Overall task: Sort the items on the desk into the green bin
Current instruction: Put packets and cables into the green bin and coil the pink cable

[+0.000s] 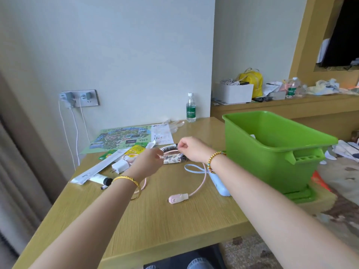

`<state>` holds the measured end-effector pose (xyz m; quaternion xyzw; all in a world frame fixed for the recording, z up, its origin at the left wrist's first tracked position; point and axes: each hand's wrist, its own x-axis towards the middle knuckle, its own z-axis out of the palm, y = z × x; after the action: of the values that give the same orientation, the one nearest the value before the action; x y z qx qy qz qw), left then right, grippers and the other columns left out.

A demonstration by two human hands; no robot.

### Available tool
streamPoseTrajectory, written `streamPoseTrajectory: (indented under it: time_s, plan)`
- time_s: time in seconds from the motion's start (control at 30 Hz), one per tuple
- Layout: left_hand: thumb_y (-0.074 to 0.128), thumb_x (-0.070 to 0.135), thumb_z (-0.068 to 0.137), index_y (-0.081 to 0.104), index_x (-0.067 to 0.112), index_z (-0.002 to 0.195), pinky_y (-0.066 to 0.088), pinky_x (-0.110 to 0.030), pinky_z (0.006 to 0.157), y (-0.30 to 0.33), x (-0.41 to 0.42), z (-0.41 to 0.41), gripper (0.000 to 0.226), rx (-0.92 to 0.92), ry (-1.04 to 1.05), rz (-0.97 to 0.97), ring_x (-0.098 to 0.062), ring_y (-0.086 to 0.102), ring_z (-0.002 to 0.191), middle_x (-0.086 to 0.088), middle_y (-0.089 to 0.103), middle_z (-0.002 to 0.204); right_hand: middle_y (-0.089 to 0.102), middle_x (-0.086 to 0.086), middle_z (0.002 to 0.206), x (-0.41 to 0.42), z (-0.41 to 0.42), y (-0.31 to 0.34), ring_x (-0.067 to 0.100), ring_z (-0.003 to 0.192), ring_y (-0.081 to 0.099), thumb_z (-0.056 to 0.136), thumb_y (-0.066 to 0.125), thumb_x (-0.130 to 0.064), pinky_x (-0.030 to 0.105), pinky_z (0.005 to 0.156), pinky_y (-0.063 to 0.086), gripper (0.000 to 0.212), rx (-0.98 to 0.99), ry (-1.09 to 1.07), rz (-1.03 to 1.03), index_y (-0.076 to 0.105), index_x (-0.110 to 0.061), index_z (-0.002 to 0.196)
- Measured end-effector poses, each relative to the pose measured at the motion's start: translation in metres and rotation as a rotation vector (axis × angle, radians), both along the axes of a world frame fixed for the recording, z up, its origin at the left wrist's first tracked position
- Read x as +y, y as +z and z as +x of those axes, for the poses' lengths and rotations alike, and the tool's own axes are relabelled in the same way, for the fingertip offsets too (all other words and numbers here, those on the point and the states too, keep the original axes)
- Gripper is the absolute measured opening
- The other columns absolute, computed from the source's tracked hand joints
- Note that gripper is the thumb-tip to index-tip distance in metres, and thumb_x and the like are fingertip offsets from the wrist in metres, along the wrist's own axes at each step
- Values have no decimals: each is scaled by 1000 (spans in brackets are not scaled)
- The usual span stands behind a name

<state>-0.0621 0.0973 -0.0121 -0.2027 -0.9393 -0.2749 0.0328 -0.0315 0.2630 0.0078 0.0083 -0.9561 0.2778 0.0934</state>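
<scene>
The green bin (272, 152) stands on the right end of the wooden desk (155, 220), with something white inside. My left hand (149, 162) and my right hand (189, 148) meet over a small pink hairbrush (171, 149) with dark bristles, above a floral pouch (172, 159). The left fingers pinch the brush's near end. The right fingers are curled at its bristle end. A pink cable with a plug (177, 198) and a light blue device with a strap (219, 181) lie nearer me.
On the left lie a white charger (120, 166), a tube (99, 179), a long white packet (101, 167), yellow and green sachets, a map (122, 138) and a receipt. A water bottle (191, 108) stands by the wall. Two chargers hang from the wall socket.
</scene>
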Motion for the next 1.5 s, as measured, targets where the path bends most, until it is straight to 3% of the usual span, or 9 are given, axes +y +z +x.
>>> streamPoseTrajectory:
  time_s: [0.3, 0.47, 0.6, 0.73, 0.87, 1.03, 1.17, 1.3, 1.5]
  plan:
    - [38, 25, 92, 47, 21, 128, 16, -54, 110, -58, -87, -14, 38, -1, 359, -220, -28, 30, 132, -4, 43, 137, 29, 2, 151, -72, -28, -72, 23, 129, 40, 95, 34, -9, 32, 99, 39, 49, -223, 209, 126, 34, -23, 142]
    - [39, 7, 93, 56, 0, 117, 26, -30, 102, -73, -114, -18, 31, 78, 251, 24, -28, 42, 122, -15, 53, 129, 26, -1, 152, -114, -40, -84, 24, 138, 20, 90, 32, -4, 37, 112, 23, 54, -197, 293, 157, 41, -25, 139]
    - [38, 0, 87, 58, 10, 122, 29, -15, 86, -70, -118, -15, 41, 0, 152, 147, -21, 46, 122, -5, 55, 131, 57, 10, 118, -128, -48, -83, 30, 113, 47, 84, 40, -6, 37, 94, 40, 37, -101, 76, 273, 63, -16, 112]
    - [40, 3, 86, 66, 16, 106, 30, -15, 85, -67, -123, -18, 35, -41, 87, 222, -17, 49, 116, 0, 57, 120, 61, 8, 107, -131, -57, -84, 28, 104, 50, 88, 41, -10, 37, 89, 36, 25, 106, -51, 390, 63, -12, 100]
    - [48, 32, 91, 60, 28, 78, 35, -27, 72, -70, -134, -29, 18, 20, 280, 324, -21, 55, 91, -1, 54, 98, 55, 4, 118, -135, -69, -86, 24, 112, 45, 88, 41, -6, 36, 93, 38, 25, 128, 61, 161, 59, -15, 104]
    - [50, 68, 76, 44, 17, 105, 36, -29, 62, -70, -142, -39, 59, -195, 402, 101, -19, 49, 84, 3, 51, 89, 54, 3, 114, -145, -78, -85, 20, 108, 51, 90, 50, -23, 32, 90, 43, 20, -78, 297, 170, 65, -20, 102]
    - [53, 52, 81, 42, 11, 112, 31, -23, 53, -59, -137, -45, 53, -350, 356, -17, -18, 49, 82, 3, 51, 87, 52, 6, 116, -143, -78, -78, 22, 112, 47, 87, 58, -29, 33, 93, 42, 20, -192, 344, 251, 61, -18, 104]
    - [49, 35, 85, 44, 18, 78, 33, -23, 54, -59, -139, -44, 19, -347, 353, -26, -17, 48, 74, 3, 50, 76, 51, 11, 117, -139, -70, -74, 24, 116, 40, 90, 56, -28, 36, 95, 37, 22, -221, 337, 370, 62, -11, 102]
    - [42, 22, 90, 53, 10, 97, 41, -31, 67, -54, -142, -32, 18, -213, 506, 421, -26, 54, 75, -10, 62, 87, 59, 8, 91, -124, -52, -64, 22, 77, 53, 98, 39, -23, 36, 67, 45, 13, 3, 225, 243, 46, -12, 95]
